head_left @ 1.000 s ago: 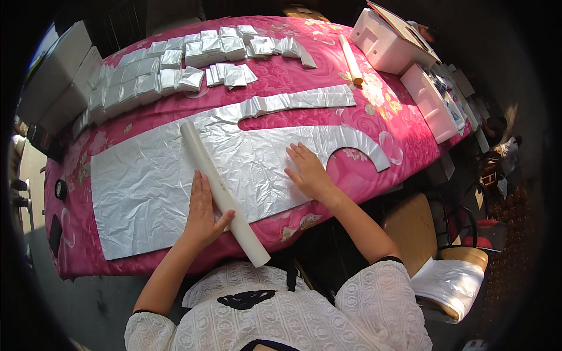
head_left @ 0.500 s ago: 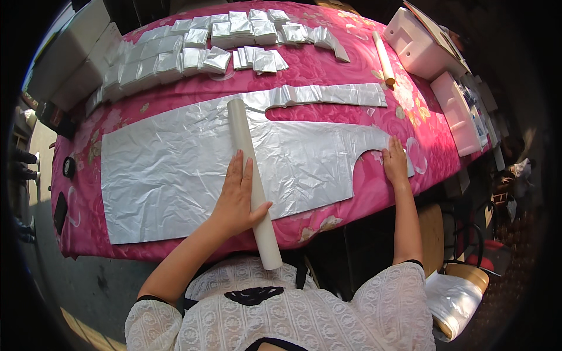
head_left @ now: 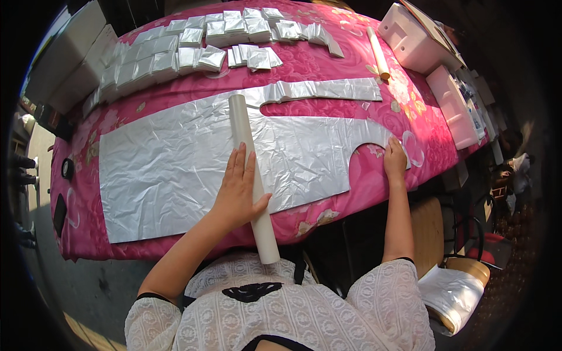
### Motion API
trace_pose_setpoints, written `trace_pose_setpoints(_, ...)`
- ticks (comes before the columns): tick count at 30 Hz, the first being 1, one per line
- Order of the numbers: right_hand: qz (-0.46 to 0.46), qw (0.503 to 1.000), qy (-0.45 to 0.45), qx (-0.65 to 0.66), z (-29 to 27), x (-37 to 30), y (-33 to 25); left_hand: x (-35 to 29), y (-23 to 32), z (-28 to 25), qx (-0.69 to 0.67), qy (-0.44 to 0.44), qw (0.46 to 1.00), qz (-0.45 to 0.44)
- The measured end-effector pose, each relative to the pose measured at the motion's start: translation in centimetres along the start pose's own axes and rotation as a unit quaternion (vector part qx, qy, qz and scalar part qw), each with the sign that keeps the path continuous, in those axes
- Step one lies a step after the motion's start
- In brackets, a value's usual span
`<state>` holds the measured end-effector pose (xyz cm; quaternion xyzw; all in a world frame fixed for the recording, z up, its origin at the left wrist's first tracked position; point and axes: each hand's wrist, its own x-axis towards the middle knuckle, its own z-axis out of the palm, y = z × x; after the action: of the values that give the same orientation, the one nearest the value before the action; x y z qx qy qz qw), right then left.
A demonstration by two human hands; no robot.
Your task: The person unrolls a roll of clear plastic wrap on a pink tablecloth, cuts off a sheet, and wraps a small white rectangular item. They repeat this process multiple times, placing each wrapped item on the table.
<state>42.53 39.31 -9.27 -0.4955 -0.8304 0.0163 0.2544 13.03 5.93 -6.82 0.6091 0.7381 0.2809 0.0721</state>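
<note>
A silvery, thin plastic apron (head_left: 158, 175) lies spread on the table, its narrow strap end at the right and a long tie strip at its far side. Across it rests a whitish tube (head_left: 241, 120), slanting from the apron's far part to past the near table edge. My left hand (head_left: 237, 193) lies on this tube with fingers stretched out and thumb spread across it. At the right, my right hand (head_left: 396, 159) has its fingers curled closed on the apron's strap end, beside the curved cutout; the fingertips are partly hidden.
Several stacks of folded silvery plastic packets (head_left: 170, 55) line the far left of the pink flowered tablecloth (head_left: 328, 219). Another roll (head_left: 377, 52) lies far right, near white foam boxes (head_left: 410, 41). A black tape roll (head_left: 68, 169) and a dark flat object (head_left: 60, 214) sit at the left edge.
My right hand's fingers have gone from lying flat on the strap end to curling closed on it. My left hand stays on the tube. The whole view has shifted slightly.
</note>
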Motion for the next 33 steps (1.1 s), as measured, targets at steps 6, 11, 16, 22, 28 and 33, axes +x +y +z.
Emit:
trace_pose_setpoints(6, 0.069, 0.996, -0.018, -0.061, -1.6, 0.8, -0.9, -0.1, -0.1, 0.2, -0.012, 0.018, 1.0, -0.001)
trace_pose_setpoints(11, -0.051, 0.996, 0.074, -0.015, -3.4, 0.5, -5.4, 0.0, 0.3, 0.5, -0.024, 0.036, 0.999, -0.006)
trace_pose_setpoints(16, -0.075, 0.937, -0.095, 0.327, -5.7, -4.1, -20.1, -0.2, 1.6, -1.9, -0.288, 0.072, 0.954, -0.044)
trace_pose_setpoints(22, -0.303, 0.817, -0.324, 0.369, -6.3, -12.3, -30.3, -1.6, 0.2, -6.6, -0.582, -0.163, 0.756, -0.253)
trace_pose_setpoints(28, -0.367, 0.843, -0.2, 0.337, -7.2, -13.7, -29.2, -7.3, -6.9, -12.2, -0.534, -0.108, 0.756, -0.362)
trace_pose_setpoints(33, -0.216, 0.916, -0.234, 0.244, -6.6, -13.8, -26.0, -11.4, -11.9, -15.3, -0.443, -0.034, 0.778, -0.445)
